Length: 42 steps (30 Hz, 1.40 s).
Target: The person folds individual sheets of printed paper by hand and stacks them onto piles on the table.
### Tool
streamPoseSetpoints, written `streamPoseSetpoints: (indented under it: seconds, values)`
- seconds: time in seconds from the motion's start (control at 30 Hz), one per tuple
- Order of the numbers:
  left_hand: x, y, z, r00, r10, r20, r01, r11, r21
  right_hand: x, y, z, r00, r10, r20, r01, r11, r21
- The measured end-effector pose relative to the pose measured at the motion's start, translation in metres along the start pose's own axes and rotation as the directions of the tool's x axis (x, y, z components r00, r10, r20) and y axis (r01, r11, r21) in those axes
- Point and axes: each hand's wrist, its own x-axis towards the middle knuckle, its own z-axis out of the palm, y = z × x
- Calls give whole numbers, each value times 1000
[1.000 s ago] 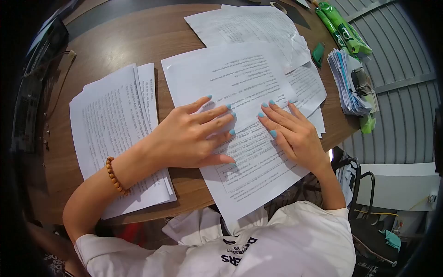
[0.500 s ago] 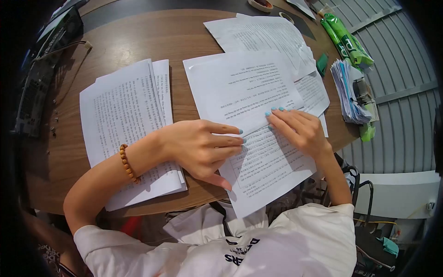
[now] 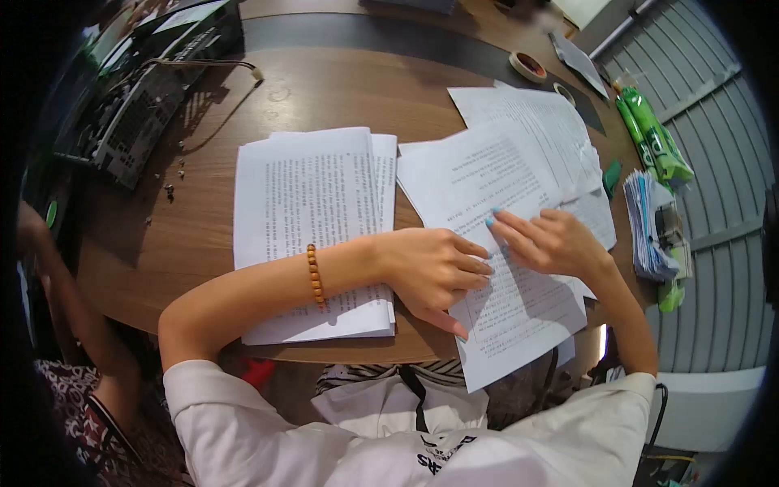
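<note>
A printed sheet lies under both my hands, its near edge jutting past the table's front edge. My left hand rests over the sheet's left edge, fingers stretched and thumb apart, with a bead bracelet on the wrist. On the sheet's right side is my right hand, its forefinger extended onto the text and some other fingers bent; nothing shows in its grasp. A stack of printed pages sits beneath my left forearm. More printed papers lie beyond the sheet.
An opened computer case with a loose cable stands at the left, small screws near it. Tape rolls, green packages and a clipped paper bundle lie to the right. Another person's arm is at far left.
The view has swung left, so the table contents appear farther right. My right hand's fingers have gone from lying flat to partly bent, forefinger out. My left hand stays at the sheet's left edge.
</note>
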Motion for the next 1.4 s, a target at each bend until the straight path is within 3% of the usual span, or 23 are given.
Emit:
streamPoseSetpoints:
  seconds: [0.07, 0.23, 0.3, 0.33, 0.43, 0.47, 0.5, 0.57, 0.6, 0.63, 0.73, 0.83, 0.9, 1.0, 1.1, 1.17, 1.23, 1.3, 1.37, 1.4]
  values:
    - [0, 0, 0, 999, -8, -42, 8, 1000, -6, -3, 8, 5, 973, -229, 9, 226, 952, -205]
    - [-1, 1, 2, 999, 40, 0, -40, 999, 14, -1, 20, 12, 926, -378, -25, 356, 891, -281]
    - [-1, 1, 2, 1000, 17, -10, -17, 1000, -17, 3, 20, 11, 951, -308, -32, 300, 941, -159]
    - [-1, 0, 3, 999, 26, -31, -26, 1000, -7, 3, 19, 7, 979, -159, 124, 161, 987, -9]
    - [0, 0, 4, 999, 26, -27, -27, 1000, -13, 15, 19, -17, 993, -47, 107, 54, 997, -63]
    - [-1, 0, 3, 1000, 14, 7, -14, 999, -30, 9, 21, -6, 974, 33, 223, -33, 999, -4]
    - [-1, 1, 2, 999, 21, 24, -20, 1000, -18, 5, 23, 2, 978, 35, 205, -33, 999, -14]
    - [0, 1, 1, 1000, 6, 0, -6, 1000, -29, 1, 28, 18, 977, 117, 179, -156, 963, 220]
    - [-2, 0, 3, 1000, -2, -16, 1, 1000, -29, 1, 33, 25, 997, 63, 45, -69, 988, 142]
    - [-2, -1, 4, 1000, 1, 0, -1, 1000, -16, -1, 36, 35, 998, 59, 26, -62, 989, 134]
    - [-2, 0, 2, 1000, -3, 3, 3, 1000, -11, 2, 35, 44, 957, -187, -221, 145, 970, -192]
    - [0, 2, 2, 997, 68, -40, -64, 993, 95, 3, 47, 35, 967, -189, -172, 150, 964, -219]
    - [11, 2, -7, 990, 104, -91, -91, 987, 135, 5, 61, 19, 962, -67, -266, 16, 982, -191]
    - [41, 4, -49, 967, 145, -211, -85, 959, 270, 24, 73, -14, 804, 222, -552, -351, 926, -140]
    - [53, 11, -116, 947, 105, -302, 41, 897, 439, 55, 61, -52, 681, 283, -675, -408, 912, -29]
    - [48, 15, -158, 895, 100, -435, 150, 851, 504, 77, 53, -51, 651, 239, -720, -228, 967, 114]
    - [42, 16, -194, 807, 121, -578, 259, 807, 531, 101, 36, -38, 743, 171, -647, 0, 967, 256]
    - [39, 14, -217, 720, 131, -681, 345, 784, 516, 125, 14, -17, 824, 5, -566, 265, 880, 393]
    - [36, 6, -225, 667, 117, -736, 395, 782, 482, 141, -4, 17, 850, -100, -517, 381, 794, 474]
    - [35, 2, -223, 671, 92, -736, 402, 789, 465, 145, -11, 31, 887, -130, -443, 364, 787, 498]
